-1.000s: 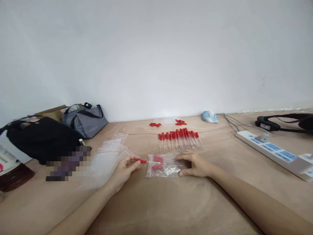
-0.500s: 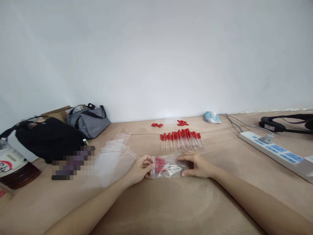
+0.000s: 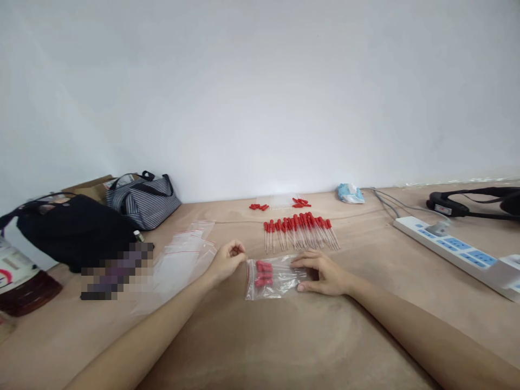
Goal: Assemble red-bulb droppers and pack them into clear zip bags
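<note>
A clear plastic zip bag (image 3: 278, 291) lies flat in front of me, with several red-bulbed droppers (image 3: 264, 273) inside, bulbs toward the left end and thin clear tubes toward the right. My left hand (image 3: 228, 261) is at the bag's upper left corner, finger and thumb pinched together there beside the red seal line. Over the right end rests my right hand (image 3: 323, 272), its fingers on the far edge and its thumb at the near edge, gripping the bag. Behind the bag, several more droppers (image 3: 300, 225) are lined up side by side, bulbs away from me.
Flat zip bags (image 3: 174, 268) overlap left of my hand. Filled bags of droppers (image 3: 280, 203) lie by the wall. A black bag (image 3: 77, 233), a striped bag (image 3: 146, 200) and a bottle (image 3: 24, 284) stand left. A tissue pack (image 3: 350, 194), power strip (image 3: 450, 244) and black headset (image 3: 459, 203) are right.
My left hand has moved up and away from me along the bag's left edge to its far corner, uncovering the seal line. My right hand has stayed on the right end.
</note>
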`<action>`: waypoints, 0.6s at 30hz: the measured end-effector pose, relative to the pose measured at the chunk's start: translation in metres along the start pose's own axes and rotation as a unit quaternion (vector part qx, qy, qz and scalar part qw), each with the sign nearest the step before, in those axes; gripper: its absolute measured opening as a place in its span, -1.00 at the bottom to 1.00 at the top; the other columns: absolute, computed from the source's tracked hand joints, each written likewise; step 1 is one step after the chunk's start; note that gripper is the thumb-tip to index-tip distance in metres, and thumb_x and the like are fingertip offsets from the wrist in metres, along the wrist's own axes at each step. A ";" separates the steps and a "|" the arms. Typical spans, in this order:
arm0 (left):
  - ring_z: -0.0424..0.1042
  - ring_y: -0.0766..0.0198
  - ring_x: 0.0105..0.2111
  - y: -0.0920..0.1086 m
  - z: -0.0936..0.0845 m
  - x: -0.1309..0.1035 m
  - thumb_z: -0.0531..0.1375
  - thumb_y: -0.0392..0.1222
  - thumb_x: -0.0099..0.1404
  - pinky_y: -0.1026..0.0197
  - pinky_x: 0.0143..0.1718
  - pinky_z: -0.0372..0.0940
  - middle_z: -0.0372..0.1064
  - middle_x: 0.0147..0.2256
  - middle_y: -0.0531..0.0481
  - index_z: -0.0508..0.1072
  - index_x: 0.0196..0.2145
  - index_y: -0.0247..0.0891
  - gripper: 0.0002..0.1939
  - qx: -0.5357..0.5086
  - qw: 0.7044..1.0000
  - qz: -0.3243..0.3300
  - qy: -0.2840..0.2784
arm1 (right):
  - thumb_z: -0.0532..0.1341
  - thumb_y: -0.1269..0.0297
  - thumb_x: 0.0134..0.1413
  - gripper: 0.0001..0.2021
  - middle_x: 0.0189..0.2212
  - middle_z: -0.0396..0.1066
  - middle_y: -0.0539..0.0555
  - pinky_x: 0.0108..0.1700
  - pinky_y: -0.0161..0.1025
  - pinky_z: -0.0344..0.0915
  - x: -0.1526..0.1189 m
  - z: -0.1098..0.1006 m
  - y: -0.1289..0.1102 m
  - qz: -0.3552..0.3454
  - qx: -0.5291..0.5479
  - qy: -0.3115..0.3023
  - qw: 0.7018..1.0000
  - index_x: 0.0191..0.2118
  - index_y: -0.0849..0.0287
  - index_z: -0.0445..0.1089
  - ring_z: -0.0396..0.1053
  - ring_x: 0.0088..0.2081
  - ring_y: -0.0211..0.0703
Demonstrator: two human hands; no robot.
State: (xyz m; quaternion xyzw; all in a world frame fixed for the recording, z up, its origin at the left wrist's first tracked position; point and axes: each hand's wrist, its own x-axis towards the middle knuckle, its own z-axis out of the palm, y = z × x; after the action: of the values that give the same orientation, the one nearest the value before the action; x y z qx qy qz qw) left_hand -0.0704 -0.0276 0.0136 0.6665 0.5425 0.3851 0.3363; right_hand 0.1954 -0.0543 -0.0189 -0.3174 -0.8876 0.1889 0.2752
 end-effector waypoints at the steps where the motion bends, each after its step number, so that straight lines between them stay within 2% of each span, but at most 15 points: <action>1: 0.23 0.39 -0.62 0.001 0.002 0.011 0.16 -0.22 -0.10 0.35 -0.56 0.11 0.24 -0.63 0.14 0.31 -0.60 -0.28 -0.91 0.015 1.000 0.009 0.004 | 0.21 -0.02 -0.13 -0.50 -0.16 0.36 0.16 -0.06 -0.08 0.17 0.000 0.000 0.000 -0.002 -0.007 -0.003 1.000 -0.07 0.17 0.33 0.26 -0.12 -0.05; 4: 0.26 0.34 -0.57 0.005 0.016 0.047 0.20 -0.22 -0.08 0.32 -0.50 0.13 0.29 -0.63 0.10 0.37 -0.64 -0.30 -0.90 0.065 0.998 0.019 -0.001 | 0.21 -0.03 -0.13 -0.49 -0.15 0.35 0.16 -0.06 -0.08 0.17 0.001 0.001 0.000 -0.003 -0.014 -0.004 1.000 -0.07 0.17 0.33 0.26 -0.11 -0.05; 7: 0.30 0.27 -0.52 0.009 0.038 0.081 0.22 -0.24 -0.06 0.28 -0.45 0.13 0.31 -0.62 0.05 0.37 -0.65 -0.30 -0.88 0.113 0.993 0.013 0.025 | 0.21 -0.03 -0.14 -0.49 -0.16 0.36 0.16 -0.07 -0.09 0.17 0.001 0.001 0.001 -0.008 -0.016 -0.007 1.000 -0.06 0.17 0.32 0.26 -0.12 -0.06; 10: 0.35 0.18 -0.40 0.013 0.056 0.107 0.25 -0.21 -0.05 0.24 -0.37 0.15 0.37 -0.51 -0.04 0.38 -0.58 -0.31 -0.87 0.144 0.988 -0.003 0.055 | 0.21 -0.03 -0.13 -0.49 -0.16 0.36 0.15 -0.08 -0.09 0.17 0.002 0.000 0.001 -0.009 -0.017 -0.010 1.000 -0.06 0.16 0.32 0.26 -0.12 -0.06; 15: 0.31 0.05 -0.16 0.013 0.067 0.131 0.32 -0.25 -0.09 0.20 -0.20 0.16 0.39 -0.30 -0.16 0.41 -0.53 -0.35 -0.83 0.159 0.985 -0.031 0.060 | 0.21 -0.05 -0.15 -0.47 -0.15 0.35 0.15 -0.08 -0.09 0.16 0.003 -0.001 -0.001 -0.002 -0.013 -0.014 1.000 -0.06 0.16 0.32 0.26 -0.12 -0.06; 16: 0.30 0.04 -0.15 0.011 0.067 0.133 0.32 -0.25 -0.07 0.18 -0.18 0.17 0.38 -0.29 -0.17 0.42 -0.52 -0.36 -0.84 0.157 0.985 -0.041 0.054 | 0.21 -0.05 -0.15 -0.47 -0.15 0.35 0.15 -0.08 -0.09 0.16 0.003 -0.001 -0.001 -0.001 -0.012 -0.014 1.000 -0.06 0.16 0.31 0.26 -0.12 -0.06; 18: 0.31 0.09 -0.16 0.008 0.069 0.135 0.25 -0.22 0.08 0.13 -0.17 0.21 0.35 -0.22 -0.15 0.42 -0.37 -0.38 -0.83 0.147 0.986 -0.060 0.040 | 0.21 -0.05 -0.16 -0.46 -0.15 0.35 0.15 -0.08 -0.09 0.16 0.003 -0.001 -0.001 -0.001 -0.011 -0.014 1.000 -0.06 0.15 0.31 0.26 -0.12 -0.06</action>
State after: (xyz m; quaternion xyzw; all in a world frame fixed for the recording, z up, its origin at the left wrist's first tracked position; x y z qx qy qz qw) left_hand 0.0096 0.1016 0.0081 0.6589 0.6454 0.3070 0.2348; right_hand 0.1933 -0.0531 -0.0168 -0.3170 -0.8936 0.1835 0.2594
